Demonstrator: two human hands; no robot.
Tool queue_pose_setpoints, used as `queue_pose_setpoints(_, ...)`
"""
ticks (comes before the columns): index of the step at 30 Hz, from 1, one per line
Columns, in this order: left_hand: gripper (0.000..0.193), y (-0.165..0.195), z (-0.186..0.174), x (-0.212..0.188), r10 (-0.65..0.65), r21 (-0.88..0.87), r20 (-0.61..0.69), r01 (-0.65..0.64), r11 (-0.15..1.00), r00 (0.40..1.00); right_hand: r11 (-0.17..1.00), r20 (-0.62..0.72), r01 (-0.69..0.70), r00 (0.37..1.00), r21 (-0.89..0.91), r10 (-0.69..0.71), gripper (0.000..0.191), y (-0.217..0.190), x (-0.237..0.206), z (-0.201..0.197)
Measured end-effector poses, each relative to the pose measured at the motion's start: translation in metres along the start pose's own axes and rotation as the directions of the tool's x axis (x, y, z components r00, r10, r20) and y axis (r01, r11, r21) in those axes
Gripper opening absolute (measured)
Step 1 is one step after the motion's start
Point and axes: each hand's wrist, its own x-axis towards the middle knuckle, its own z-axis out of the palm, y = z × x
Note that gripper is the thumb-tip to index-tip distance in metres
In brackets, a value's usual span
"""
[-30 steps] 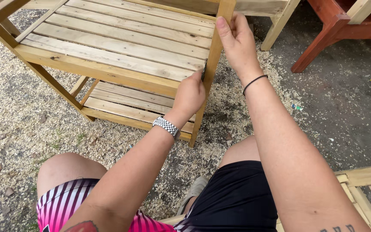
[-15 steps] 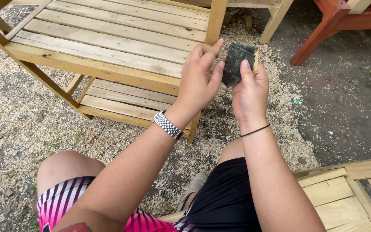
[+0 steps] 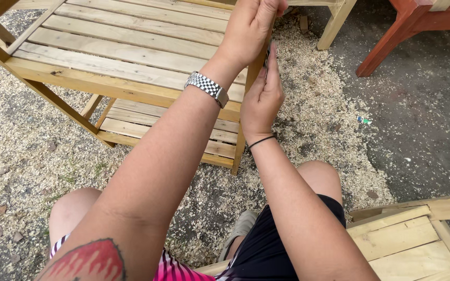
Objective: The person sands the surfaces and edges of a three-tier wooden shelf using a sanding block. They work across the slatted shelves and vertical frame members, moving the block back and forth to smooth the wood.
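Note:
A pale wooden slatted shelf unit (image 3: 131, 52) stands in front of me, and both hands are at its front right upright post (image 3: 239, 148). My left hand (image 3: 253, 23), with a metal watch on the wrist, is closed around the upper part of that post. Just below it, my right hand (image 3: 261, 99), with a black band on the wrist, lies flat against the post's right side. It presses a thin dark sanding pad (image 3: 268, 54) against the wood. Only the pad's edge shows.
Sawdust (image 3: 319, 109) covers the gravel and dark ground around the shelf. A red wooden piece of furniture (image 3: 407, 36) stands at the top right, another pale wooden leg (image 3: 334, 26) beside it. A pale slatted wooden piece (image 3: 407, 234) lies at the bottom right. My knees and a shoe (image 3: 240, 229) are below.
Half a second ago both hands held the dark pad in the air. Now the left hand has gone up to grip the post and the right hand presses the pad against it.

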Motion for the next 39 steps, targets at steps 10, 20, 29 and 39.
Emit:
queue_pose_setpoints(10,0.055,0.036,0.018,-0.007,-0.041,-0.025,-0.166,0.037,0.999,0.985,0.962,-0.02,-0.245,0.968,0.123,0.249,0.041,0.002,-0.024,0.001)
queue_pose_setpoints(20,0.055,0.053,0.022,-0.012,-0.056,0.062,-0.241,0.073,0.995,0.969,0.896,0.028,-0.442,0.897,0.039,0.441,0.043,0.007,-0.056,0.001)
queue_pose_setpoints(29,0.05,0.055,0.021,-0.01,-0.064,0.047,-0.244,0.078,0.996,0.968,0.85,0.049,-0.526,0.85,0.012,0.525,0.047,-0.001,-0.06,0.0)
queue_pose_setpoints(39,0.047,0.054,0.022,-0.008,-0.042,0.102,-0.282,0.074,0.992,0.959,0.872,0.078,-0.486,0.869,-0.057,0.489,0.046,0.007,-0.056,0.003)
